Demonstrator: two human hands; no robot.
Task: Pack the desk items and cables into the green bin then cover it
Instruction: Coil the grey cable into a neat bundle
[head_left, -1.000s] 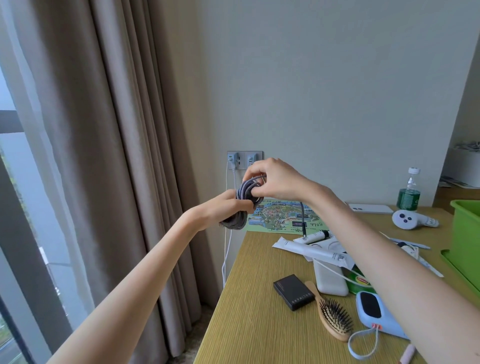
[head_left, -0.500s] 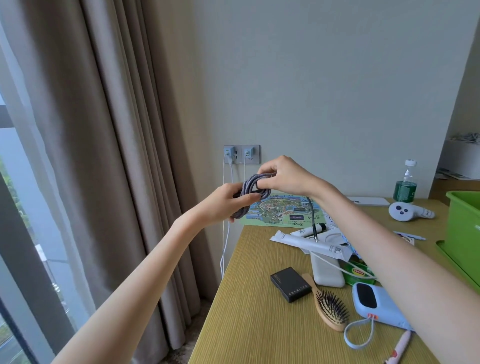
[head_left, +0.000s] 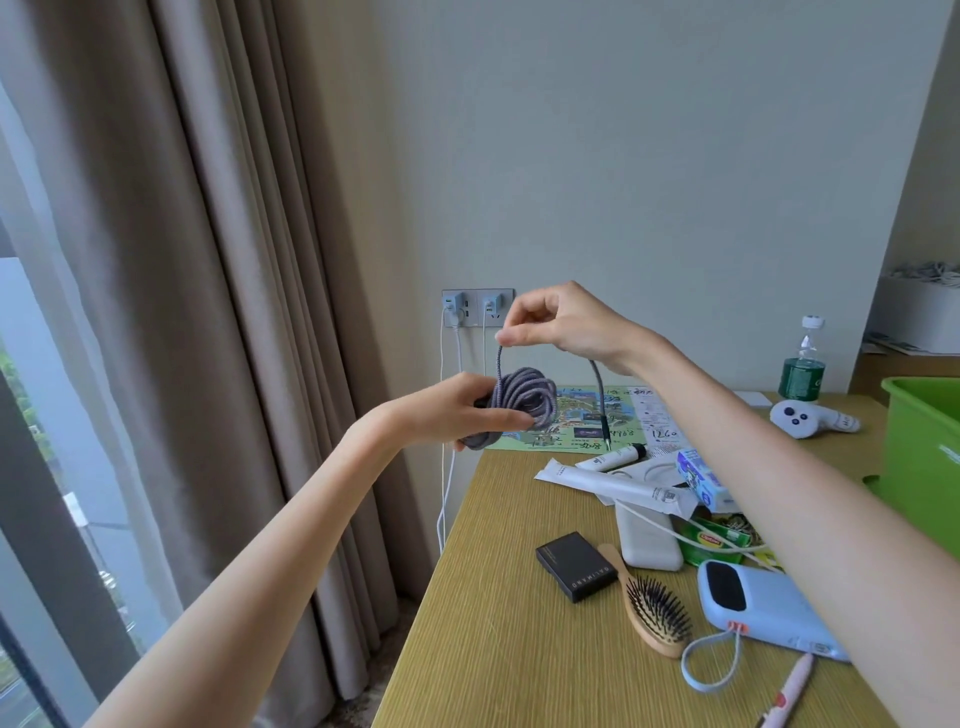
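My left hand (head_left: 457, 410) grips a coiled grey-purple braided cable (head_left: 519, 397) in the air beyond the desk's far left corner. My right hand (head_left: 561, 325) pinches the cable's loose end above the coil; that strand arcs over and hangs down, its plug dangling over a map. The green bin (head_left: 922, 457) stands at the right edge of the view, only partly visible. Scattered on the desk are a black box (head_left: 575, 566), a wooden hairbrush (head_left: 649, 610), a light-blue device with a strap (head_left: 763, 613), a white power bank (head_left: 647, 543) and white tubes (head_left: 613, 483).
A wall socket (head_left: 478, 307) holds two chargers with white cables hanging down. Curtains and a window fill the left. A green bottle (head_left: 802, 364), a white controller (head_left: 810, 418), a map (head_left: 587, 421), a green tea box (head_left: 714, 540) and a pink pen (head_left: 787, 691) also lie on the wooden desk (head_left: 509, 649).
My right hand has lifted off the coil, drawing the loose cable end upward into an arch. The left hand with the coil dropped slightly.
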